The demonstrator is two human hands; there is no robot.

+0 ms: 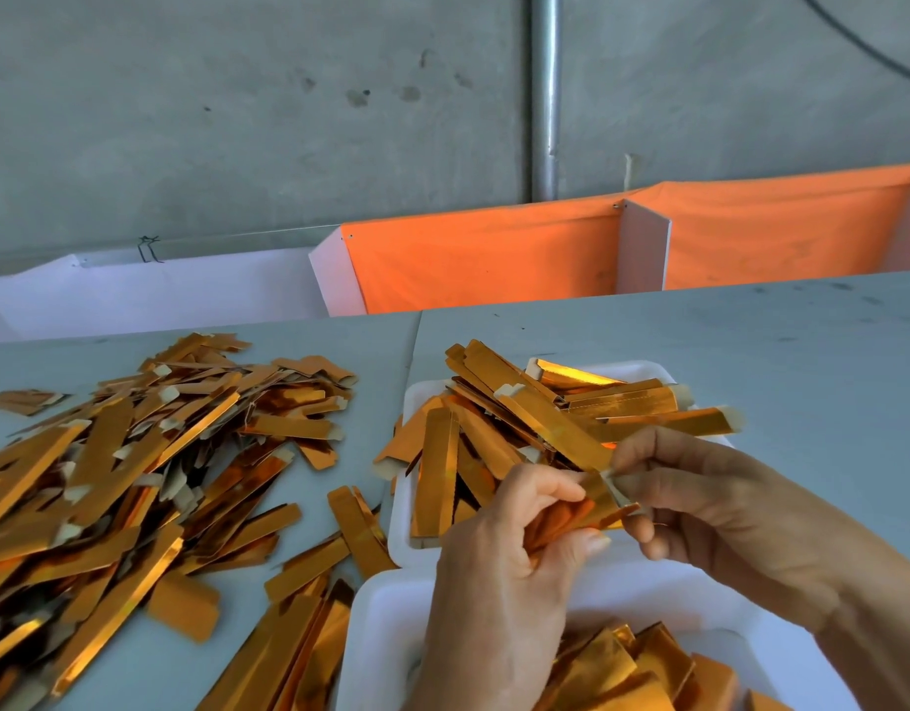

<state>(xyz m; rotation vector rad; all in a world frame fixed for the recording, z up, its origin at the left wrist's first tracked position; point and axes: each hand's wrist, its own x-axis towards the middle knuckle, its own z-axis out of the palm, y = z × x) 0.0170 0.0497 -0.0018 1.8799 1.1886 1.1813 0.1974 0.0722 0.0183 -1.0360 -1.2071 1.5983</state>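
Both hands meet in front of the body, raised off the bench, fingertips almost touching. The left hand [514, 551] rises from the lower edge of the view with its back to the camera. Its fingers [558, 487] are curled and its thumb is pressed up from below, pinching one end of a folded gold foil strip [599, 500]. The right hand [724, 505] reaches in from the lower right, with the forearm running off towards that corner and the wrist straight. Its curled fingers [637, 531] and thumb pinch the strip's other end.
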